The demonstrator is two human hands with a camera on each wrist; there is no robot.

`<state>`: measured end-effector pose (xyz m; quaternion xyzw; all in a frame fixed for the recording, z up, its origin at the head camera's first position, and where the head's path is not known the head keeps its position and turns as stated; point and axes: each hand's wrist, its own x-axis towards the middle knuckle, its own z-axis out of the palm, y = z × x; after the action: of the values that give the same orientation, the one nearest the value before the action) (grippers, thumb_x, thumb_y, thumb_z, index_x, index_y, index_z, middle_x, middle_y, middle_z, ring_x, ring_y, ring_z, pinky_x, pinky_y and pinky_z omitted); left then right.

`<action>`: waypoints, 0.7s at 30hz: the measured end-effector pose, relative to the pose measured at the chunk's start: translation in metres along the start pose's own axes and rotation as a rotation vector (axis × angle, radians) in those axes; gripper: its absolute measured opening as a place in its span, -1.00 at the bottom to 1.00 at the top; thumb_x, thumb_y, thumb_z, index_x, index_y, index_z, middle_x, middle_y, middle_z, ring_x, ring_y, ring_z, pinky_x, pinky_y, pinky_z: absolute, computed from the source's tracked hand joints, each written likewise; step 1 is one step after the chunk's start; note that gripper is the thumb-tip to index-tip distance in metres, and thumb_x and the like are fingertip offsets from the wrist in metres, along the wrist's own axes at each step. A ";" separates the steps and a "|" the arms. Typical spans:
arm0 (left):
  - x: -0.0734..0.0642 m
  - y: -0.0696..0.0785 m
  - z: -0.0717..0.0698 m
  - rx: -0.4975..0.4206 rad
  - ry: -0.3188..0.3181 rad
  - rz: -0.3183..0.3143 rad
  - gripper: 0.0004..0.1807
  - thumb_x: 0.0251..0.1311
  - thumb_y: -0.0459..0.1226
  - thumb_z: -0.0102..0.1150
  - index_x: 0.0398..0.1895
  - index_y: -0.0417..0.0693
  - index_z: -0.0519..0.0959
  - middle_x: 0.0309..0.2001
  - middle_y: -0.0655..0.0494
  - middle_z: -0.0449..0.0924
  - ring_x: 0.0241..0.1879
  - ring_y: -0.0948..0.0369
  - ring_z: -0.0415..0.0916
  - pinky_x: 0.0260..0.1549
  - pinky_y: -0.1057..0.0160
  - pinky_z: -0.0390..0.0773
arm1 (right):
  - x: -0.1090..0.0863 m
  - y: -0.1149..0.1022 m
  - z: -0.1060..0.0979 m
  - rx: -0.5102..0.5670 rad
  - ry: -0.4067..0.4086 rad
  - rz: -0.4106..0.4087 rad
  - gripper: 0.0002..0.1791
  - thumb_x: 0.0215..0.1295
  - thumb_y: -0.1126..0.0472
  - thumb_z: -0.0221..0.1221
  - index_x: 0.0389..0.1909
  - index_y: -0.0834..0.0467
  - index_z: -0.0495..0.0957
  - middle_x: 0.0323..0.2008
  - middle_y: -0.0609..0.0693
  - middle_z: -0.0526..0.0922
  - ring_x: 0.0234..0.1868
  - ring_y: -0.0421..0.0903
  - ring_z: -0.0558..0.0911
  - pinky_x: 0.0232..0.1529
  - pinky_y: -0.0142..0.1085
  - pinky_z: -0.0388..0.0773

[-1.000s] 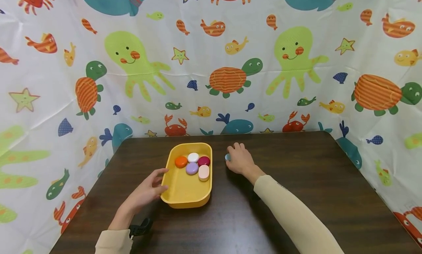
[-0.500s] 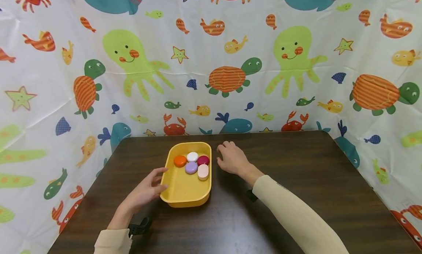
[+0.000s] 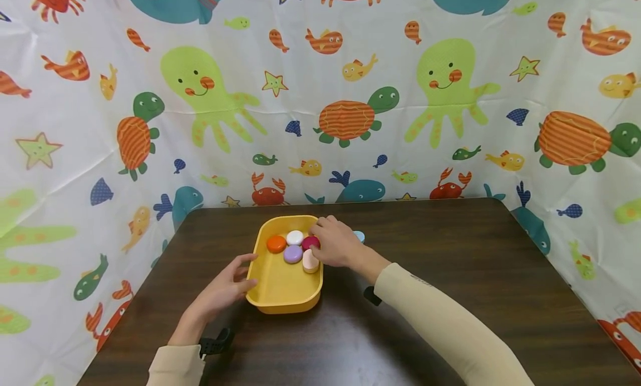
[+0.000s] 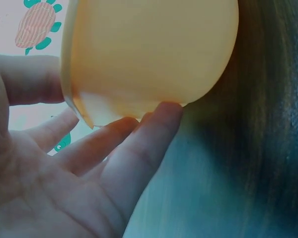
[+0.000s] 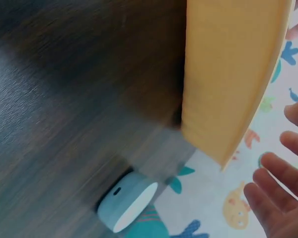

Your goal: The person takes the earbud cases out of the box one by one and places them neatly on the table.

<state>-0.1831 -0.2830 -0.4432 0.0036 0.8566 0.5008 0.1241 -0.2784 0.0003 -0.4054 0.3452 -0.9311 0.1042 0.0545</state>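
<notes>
My left hand (image 3: 225,285) is at the left side of a yellow tray (image 3: 280,307). In the left wrist view its thumb is at the rim and extended fingers (image 4: 151,136) touch the outer wall. My right hand (image 3: 338,242) reaches over the tray's right rim. Its spread fingers in the right wrist view hold nothing. Inside the tray lie small rounded pieces: orange (image 3: 276,243), white (image 3: 295,237), lilac (image 3: 292,254), dark red (image 3: 309,242) and a taller pink one (image 3: 310,261). Right fingertips overlap the dark red and pink ones.
A light blue oval piece (image 5: 128,201) with a small dark slot in its side stands on the dark wooden table (image 3: 476,269), behind the right hand. A white sea-animal cloth (image 3: 300,97) hangs along the table's back and sides.
My right hand has moved left from the light blue piece to over the tray's right rim, leaving that piece on the table. My left hand has stayed at the tray.
</notes>
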 end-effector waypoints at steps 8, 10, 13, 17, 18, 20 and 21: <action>0.001 -0.002 0.000 0.010 0.002 0.008 -0.27 0.42 -0.26 0.14 0.56 -0.07 0.05 0.46 -0.38 0.18 0.25 -0.19 0.45 0.16 -0.15 0.55 | 0.008 -0.010 0.004 -0.021 -0.133 -0.038 -0.55 0.34 0.00 0.22 0.19 0.08 0.58 0.03 -0.01 0.54 0.02 -0.05 0.41 0.06 -0.26 0.52; 0.000 -0.002 0.000 0.013 0.007 0.007 -0.27 0.42 -0.26 0.13 0.56 -0.07 0.05 0.45 -0.39 0.18 0.24 -0.18 0.46 0.16 -0.15 0.55 | 0.011 -0.013 0.006 -0.036 -0.155 -0.053 -0.56 0.33 0.00 0.22 0.17 0.06 0.58 -0.01 -0.02 0.53 0.02 -0.05 0.41 0.05 -0.25 0.53; -0.001 -0.002 -0.001 0.016 0.009 0.003 -0.27 0.43 -0.26 0.13 0.56 -0.07 0.05 0.45 -0.39 0.18 0.23 -0.17 0.46 0.16 -0.16 0.55 | 0.014 -0.016 0.009 -0.068 -0.184 -0.081 -0.61 0.33 0.00 0.22 0.13 0.03 0.59 -0.07 -0.04 0.51 -0.01 -0.05 0.40 -0.01 -0.26 0.52; 0.000 -0.003 -0.001 0.016 0.005 0.005 -0.27 0.43 -0.25 0.13 0.57 -0.07 0.04 0.46 -0.39 0.18 0.25 -0.19 0.44 0.17 -0.17 0.54 | 0.018 -0.020 0.014 -0.095 -0.218 -0.109 -0.66 0.35 0.00 0.22 0.09 -0.01 0.60 -0.08 -0.06 0.52 -0.06 -0.07 0.41 -0.08 -0.27 0.50; 0.000 -0.003 0.000 0.011 0.006 0.002 -0.27 0.43 -0.25 0.13 0.56 -0.06 0.05 0.46 -0.38 0.18 0.25 -0.18 0.45 0.17 -0.17 0.54 | 0.018 -0.020 0.015 -0.100 -0.224 -0.113 -0.67 0.34 0.01 0.23 0.08 -0.02 0.61 -0.08 -0.06 0.53 -0.07 -0.07 0.41 -0.09 -0.28 0.50; 0.000 -0.002 0.001 0.009 0.006 0.002 -0.27 0.42 -0.25 0.14 0.56 -0.05 0.06 0.45 -0.38 0.19 0.25 -0.17 0.45 0.17 -0.16 0.54 | 0.019 -0.022 0.017 -0.114 -0.235 -0.120 -0.68 0.34 0.01 0.23 0.07 -0.03 0.61 -0.09 -0.06 0.54 -0.08 -0.08 0.42 -0.11 -0.28 0.49; 0.000 -0.001 0.001 0.007 0.008 0.000 -0.27 0.42 -0.25 0.15 0.56 -0.04 0.07 0.46 -0.36 0.20 0.24 -0.16 0.46 0.17 -0.14 0.55 | 0.019 -0.023 0.018 -0.120 -0.241 -0.119 -0.69 0.33 0.02 0.23 0.05 -0.04 0.61 -0.09 -0.07 0.53 -0.09 -0.08 0.42 -0.12 -0.29 0.49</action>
<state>-0.1824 -0.2827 -0.4450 0.0020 0.8587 0.4980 0.1209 -0.2785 -0.0326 -0.4157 0.4058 -0.9134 0.0028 -0.0312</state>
